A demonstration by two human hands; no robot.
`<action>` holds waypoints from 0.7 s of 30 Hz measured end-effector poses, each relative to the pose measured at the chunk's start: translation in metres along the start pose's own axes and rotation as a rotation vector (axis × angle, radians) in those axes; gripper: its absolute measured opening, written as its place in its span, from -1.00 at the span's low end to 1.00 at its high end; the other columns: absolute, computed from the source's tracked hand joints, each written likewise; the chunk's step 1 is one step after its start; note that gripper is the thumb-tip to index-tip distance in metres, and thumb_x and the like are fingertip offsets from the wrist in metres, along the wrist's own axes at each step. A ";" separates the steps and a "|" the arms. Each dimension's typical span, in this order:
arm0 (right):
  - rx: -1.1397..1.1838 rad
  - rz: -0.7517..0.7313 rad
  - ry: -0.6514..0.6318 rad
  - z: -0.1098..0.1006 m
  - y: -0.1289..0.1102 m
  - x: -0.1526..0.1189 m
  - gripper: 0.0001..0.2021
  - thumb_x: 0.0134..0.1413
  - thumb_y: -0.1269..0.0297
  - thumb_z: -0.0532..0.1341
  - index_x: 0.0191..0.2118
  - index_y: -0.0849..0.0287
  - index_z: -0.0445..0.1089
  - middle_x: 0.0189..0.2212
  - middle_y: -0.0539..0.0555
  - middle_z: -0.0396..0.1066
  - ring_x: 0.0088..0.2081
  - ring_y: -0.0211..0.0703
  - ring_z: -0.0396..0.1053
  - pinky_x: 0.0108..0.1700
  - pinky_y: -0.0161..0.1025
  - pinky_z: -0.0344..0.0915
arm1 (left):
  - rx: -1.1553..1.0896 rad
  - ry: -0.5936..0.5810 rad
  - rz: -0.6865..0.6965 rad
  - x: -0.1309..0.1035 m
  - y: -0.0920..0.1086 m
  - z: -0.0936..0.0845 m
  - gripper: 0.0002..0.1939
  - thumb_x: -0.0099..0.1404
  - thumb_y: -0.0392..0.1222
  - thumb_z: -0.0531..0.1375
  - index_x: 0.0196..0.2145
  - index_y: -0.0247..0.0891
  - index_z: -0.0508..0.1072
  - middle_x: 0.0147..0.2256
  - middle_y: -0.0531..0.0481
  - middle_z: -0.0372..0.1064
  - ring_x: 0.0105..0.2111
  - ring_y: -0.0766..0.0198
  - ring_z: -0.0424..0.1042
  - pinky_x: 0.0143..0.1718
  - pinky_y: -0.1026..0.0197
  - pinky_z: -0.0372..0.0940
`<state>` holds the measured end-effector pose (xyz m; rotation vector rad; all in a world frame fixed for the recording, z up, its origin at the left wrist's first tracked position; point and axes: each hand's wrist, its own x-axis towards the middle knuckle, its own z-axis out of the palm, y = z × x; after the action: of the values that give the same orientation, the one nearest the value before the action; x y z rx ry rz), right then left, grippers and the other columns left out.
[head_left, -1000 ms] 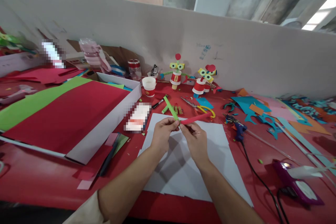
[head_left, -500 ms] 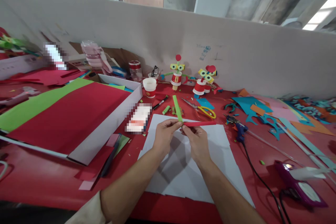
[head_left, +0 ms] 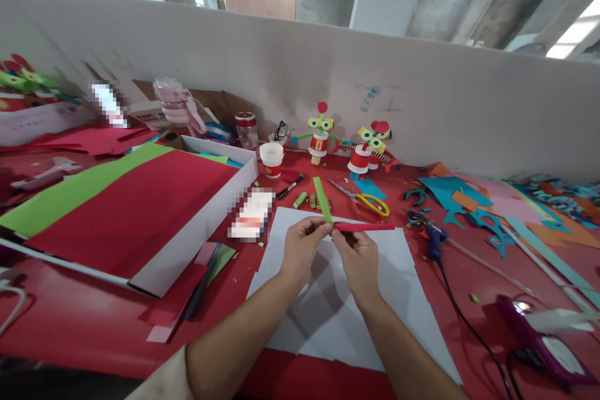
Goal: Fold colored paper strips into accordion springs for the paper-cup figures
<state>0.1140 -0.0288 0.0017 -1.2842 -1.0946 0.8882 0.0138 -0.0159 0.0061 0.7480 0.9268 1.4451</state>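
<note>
My left hand (head_left: 305, 245) pinches the near end of a green paper strip (head_left: 322, 199), which points away from me. Beside it, my right hand (head_left: 357, 257) is closed on a red paper strip (head_left: 370, 226) that reaches out to the right. The two strips meet at my fingertips in a corner shape; how they are joined there is hidden. Both hands are above a white board (head_left: 335, 331) on the red table. Just beyond lie small folded green paper pieces (head_left: 300, 200) and yellow-handled scissors (head_left: 374, 205).
At left stands a white box (head_left: 197, 231) with red and green sheets. Paper-cup figures (head_left: 319, 142) stand by the wall near a paper cup (head_left: 271, 159). Rightward are a glue gun (head_left: 435, 239), its cord, a purple power strip (head_left: 546, 340) and blue paper scraps (head_left: 452, 190).
The whole view has shifted slightly, so everything appears a little lower and further right. Both hands keep the same pinch on the strips, whose arrangement looks nearly unchanged.
</note>
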 end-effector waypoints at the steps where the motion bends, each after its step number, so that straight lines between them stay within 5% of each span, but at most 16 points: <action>1: -0.006 -0.009 0.013 -0.001 -0.001 0.000 -0.80 -0.09 0.20 0.29 -0.37 0.23 0.49 -0.47 0.04 0.50 -0.44 -0.19 0.37 -0.34 -0.26 0.29 | -0.011 -0.016 -0.006 0.000 0.000 0.000 -0.89 -0.05 -0.25 0.35 -0.48 -0.26 0.55 -0.52 0.05 0.46 -0.44 0.32 0.36 -0.25 0.23 0.25; 7: 0.073 -0.029 0.036 -0.002 -0.002 0.002 -0.80 -0.13 0.20 0.29 -0.38 0.22 0.48 -0.48 0.05 0.50 -0.43 -0.17 0.38 -0.32 -0.23 0.32 | -0.096 -0.155 -0.126 0.000 -0.003 0.000 -0.72 -0.09 -0.20 0.39 -0.35 -0.30 0.58 -0.41 -0.04 0.50 -0.34 0.25 0.41 -0.12 0.16 0.24; 13: 0.059 -0.052 0.026 0.002 -0.001 -0.004 -0.78 -0.07 0.19 0.28 -0.29 0.20 0.47 -0.40 0.07 0.49 -0.39 -0.18 0.38 -0.29 -0.22 0.34 | -0.144 -0.069 -0.261 0.004 -0.003 -0.005 -0.74 -0.22 -0.17 0.45 -0.53 -0.31 0.55 -0.51 0.00 0.47 -0.43 0.33 0.38 -0.21 0.24 0.27; 18: -0.058 -0.234 -0.142 -0.001 0.003 -0.001 -0.85 0.00 0.29 0.24 -0.25 0.13 0.46 -0.27 0.09 0.45 -0.30 -0.16 0.39 -0.23 -0.20 0.35 | -0.205 -0.085 -0.378 0.015 0.006 -0.016 -0.78 -0.22 -0.29 0.44 -0.63 -0.30 0.45 -0.57 0.07 0.36 -0.51 0.42 0.34 -0.37 0.34 0.32; 21: -0.117 -0.337 -0.204 -0.007 0.006 0.007 -0.83 0.05 0.31 0.19 -0.21 0.09 0.48 -0.20 0.12 0.42 -0.23 -0.12 0.38 -0.20 -0.17 0.36 | -0.213 -0.092 -0.387 0.019 0.013 -0.020 -0.82 -0.12 -0.36 0.40 -0.62 -0.32 0.44 -0.57 0.07 0.35 -0.50 0.42 0.38 -0.30 0.33 0.36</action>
<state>0.1232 -0.0240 -0.0028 -1.0756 -1.4928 0.7182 -0.0116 0.0007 0.0066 0.4438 0.7815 1.1356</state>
